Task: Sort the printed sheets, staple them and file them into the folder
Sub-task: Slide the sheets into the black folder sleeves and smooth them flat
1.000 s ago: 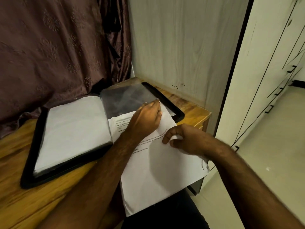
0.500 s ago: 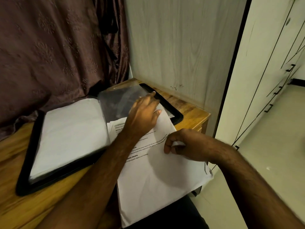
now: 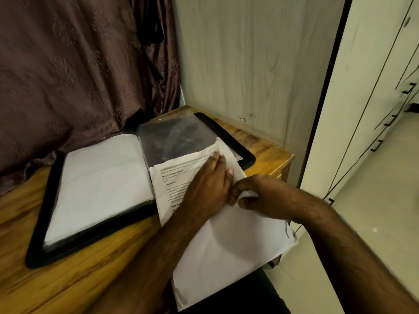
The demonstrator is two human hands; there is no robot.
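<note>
A black folder point(image 3: 54, 225) lies open on the wooden table point(image 3: 45, 286), with white pages on its left half and a clear plastic sleeve point(image 3: 174, 139) on its right half. A stack of printed sheets point(image 3: 231, 250) lies over the folder's right half, its top edge at the sleeve's mouth and its lower part hanging off the table's front. My left hand point(image 3: 208, 184) lies flat on the sheets with straight fingers pointing to the top right corner. My right hand point(image 3: 263, 196) pinches the sheets' right edge between thumb and curled fingers.
A dark brown curtain point(image 3: 74, 71) hangs behind the table. A pale wood-grain panel point(image 3: 249, 64) stands at the table's right rear corner. White cabinet doors with black handles point(image 3: 385, 123) run along the right beside a pale floor point(image 3: 362, 223).
My left hand has slid back down from the sleeve's edge onto the sheets. My right hand has moved up the sheets' right edge, close to the left hand.
</note>
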